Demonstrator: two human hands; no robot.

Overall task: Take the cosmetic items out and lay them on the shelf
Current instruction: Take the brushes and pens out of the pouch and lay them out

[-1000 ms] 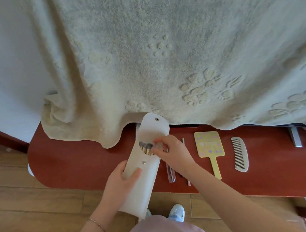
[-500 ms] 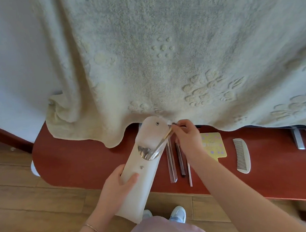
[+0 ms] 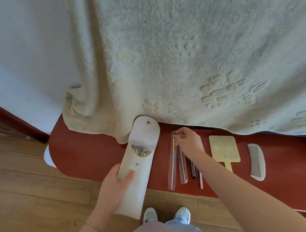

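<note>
A: Towel (image 3: 180,58) first. It hangs over the back of the red shelf (image 3: 89,154), cream with raised paw prints, and its lower edge drapes onto the shelf just behind the pouch flap.

B: What lies on the shelf, taking the white pouch (image 3: 139,159) as the mark?

A: Right of the pouch, several slim brushes in clear sleeves (image 3: 173,166) lie side by side, running front to back. Further right is a yellow hand mirror (image 3: 223,150) with its handle toward the shelf's front edge, then a pale comb (image 3: 257,162), well apart from the pouch. At the far right edge sits a metal piece I cannot identify.

B: And the pouch itself?

A: Flap (image 3: 145,127) thrown back, snap showing. More brushes (image 3: 142,151) crowd its mouth. Its upper half lies over the shelf; its lower end sticks out past the front edge, above the wooden floor (image 3: 26,201).

B: Hands?

A: The left hand (image 3: 116,189) grips the pouch's lower part, thumb on the front face, fingers curled behind. A thin bracelet (image 3: 94,227) circles that wrist. The right hand (image 3: 189,142) is just right of the pouch, fingers bent, pinching the top end of one sleeved brush (image 3: 174,138) at the back of the row. That brush looks to be resting against its neighbours, though whether it lies flat I cannot tell.

B: Anything in the way?

A: The right forearm crosses over the front ends of the row. White shoes (image 3: 166,214) show below the pouch.
</note>
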